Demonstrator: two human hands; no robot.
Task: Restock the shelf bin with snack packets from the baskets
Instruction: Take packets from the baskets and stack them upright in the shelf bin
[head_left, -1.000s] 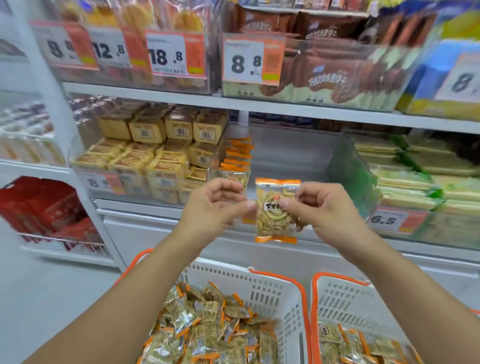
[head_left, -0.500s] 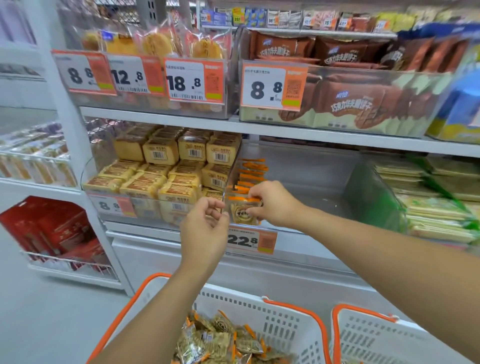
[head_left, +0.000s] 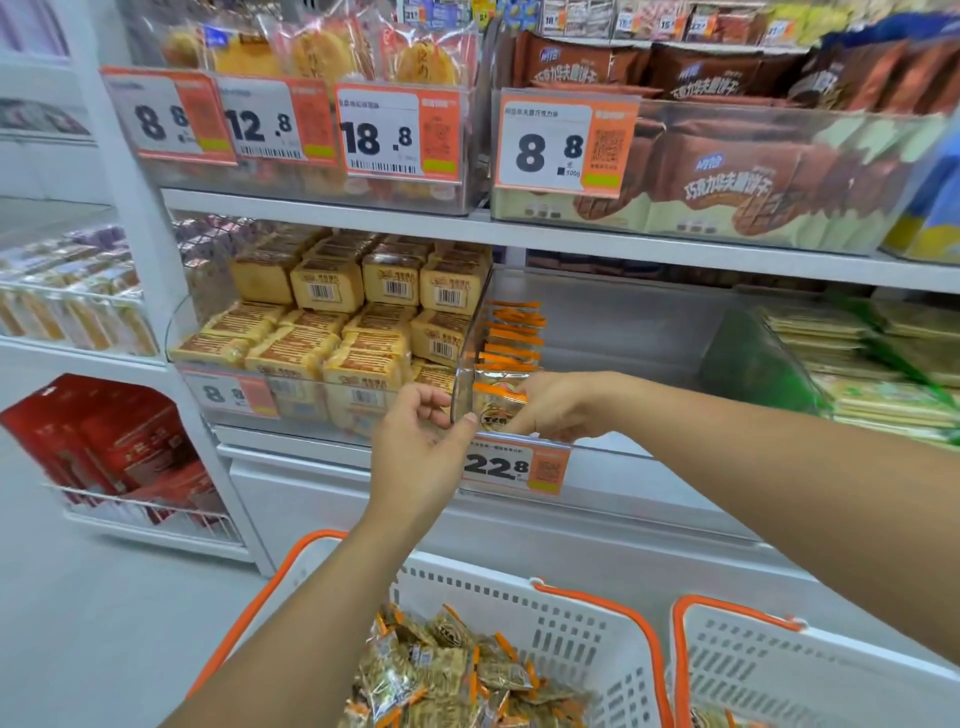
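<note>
A clear shelf bin (head_left: 649, 358) on the middle shelf holds a row of orange-edged snack packets (head_left: 511, 332) standing along its left wall. My right hand (head_left: 556, 405) reaches into the bin's front left corner and holds one snack packet (head_left: 498, 402) upright at the front of that row. My left hand (head_left: 421, 441) is just outside the bin, with its fingertips pinching the bin's front left corner next to the packet. Below, a white basket with orange rim (head_left: 571, 613) holds several of the same packets (head_left: 457, 675).
A second white basket (head_left: 779, 670) stands to the right. Left of the bin is a bin of yellow cake packs (head_left: 332, 332); right of it, green-wrapped packs (head_left: 872, 364). A price tag reading 22.8 (head_left: 514, 467) hangs under the bin. The shelf above (head_left: 519, 234) overhangs.
The packet went from being held in both hands in front of the shelf into the bin's front left corner. My left hand let go of it and moved to the bin's corner.
</note>
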